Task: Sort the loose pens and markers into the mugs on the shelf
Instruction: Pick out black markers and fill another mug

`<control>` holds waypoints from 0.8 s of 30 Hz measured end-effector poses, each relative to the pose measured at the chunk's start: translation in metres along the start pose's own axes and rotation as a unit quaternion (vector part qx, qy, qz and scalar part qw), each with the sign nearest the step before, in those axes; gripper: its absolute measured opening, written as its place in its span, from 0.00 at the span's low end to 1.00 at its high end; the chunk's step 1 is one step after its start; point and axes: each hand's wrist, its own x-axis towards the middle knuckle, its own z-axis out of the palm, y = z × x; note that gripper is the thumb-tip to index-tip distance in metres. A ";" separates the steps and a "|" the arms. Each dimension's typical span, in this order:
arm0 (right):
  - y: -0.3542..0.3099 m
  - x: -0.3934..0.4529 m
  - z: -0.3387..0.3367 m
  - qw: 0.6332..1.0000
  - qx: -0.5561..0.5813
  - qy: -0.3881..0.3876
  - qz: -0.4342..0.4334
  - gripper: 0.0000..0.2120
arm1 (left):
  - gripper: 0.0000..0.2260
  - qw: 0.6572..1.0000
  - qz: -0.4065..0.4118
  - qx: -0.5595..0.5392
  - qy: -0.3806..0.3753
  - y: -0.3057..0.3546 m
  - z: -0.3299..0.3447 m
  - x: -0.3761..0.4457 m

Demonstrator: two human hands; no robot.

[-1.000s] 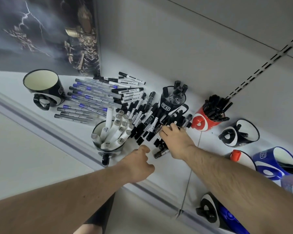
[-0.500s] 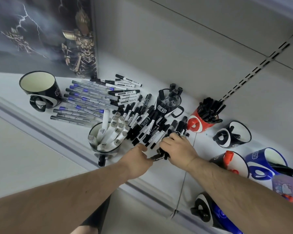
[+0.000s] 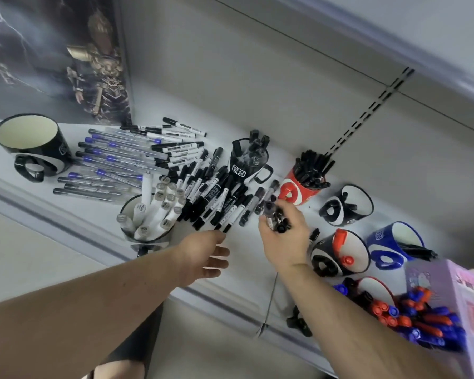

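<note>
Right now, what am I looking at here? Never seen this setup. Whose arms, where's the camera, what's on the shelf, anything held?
No robot here: these are a person's two bare arms, filmed by one wide-angle camera worn on their head, looking forward and down.

The right hand grips a small bundle of black markers, lifted off the white shelf. The left hand is open, holding nothing, its fingers near the tips of a loose pile of black-and-white markers.

Behind the pile lie blue-grip pens beside an empty black mug. A mug of grey-capped markers stands in front; a red mug holds black markers.
</note>
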 end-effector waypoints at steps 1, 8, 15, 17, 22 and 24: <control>-0.003 -0.005 -0.001 0.998 -0.018 0.002 -0.054 0.16 | 0.15 1.000 -0.013 -0.010 -0.021 0.003 0.003 -0.001; -0.023 -0.036 -0.001 0.967 -0.032 -0.098 -0.231 0.13 | 0.28 0.971 -0.079 -0.081 -0.210 0.023 0.027 -0.017; -0.021 -0.040 -0.008 0.917 -0.100 -0.167 -0.347 0.08 | 0.19 0.968 -0.095 -0.060 -0.225 0.029 0.033 -0.022; -0.021 -0.042 -0.015 0.909 -0.134 -0.195 -0.343 0.10 | 0.18 0.970 -0.077 -0.037 -0.229 0.030 0.035 -0.021; -0.019 -0.043 -0.038 0.870 -0.203 -0.330 -0.305 0.19 | 0.14 0.974 -0.047 0.000 -0.221 0.035 0.036 -0.021; -0.019 -0.045 -0.042 0.855 -0.220 -0.369 -0.291 0.27 | 0.14 0.976 -0.033 0.003 -0.213 0.034 0.036 -0.020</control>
